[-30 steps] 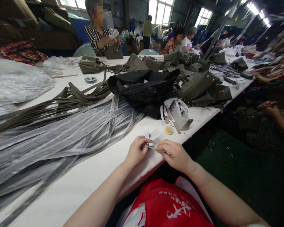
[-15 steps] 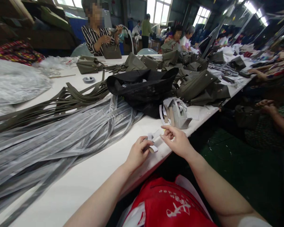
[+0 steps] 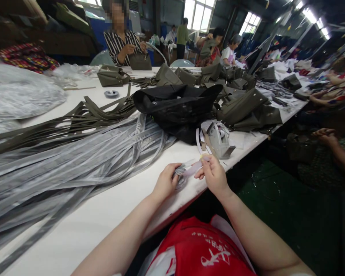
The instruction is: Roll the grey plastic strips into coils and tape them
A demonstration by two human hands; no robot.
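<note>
Whitish strip (image 3: 193, 168) — in right fingers (image 3: 208, 163); grey coil (image 3: 181, 181) — in left fingers (image 3: 176, 165)

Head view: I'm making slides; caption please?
A translucent strip spans left hand to right hand above a white table.

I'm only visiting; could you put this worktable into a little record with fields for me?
Left hand: holding a grey coil
Right hand: pinching a pale strip, which reaches toward the coil
Just beyond: a grey object, exact kind unclear
Left side: long grey strips, olive straps behind
Mid-table: black bag
Across: person in striped top
</note>
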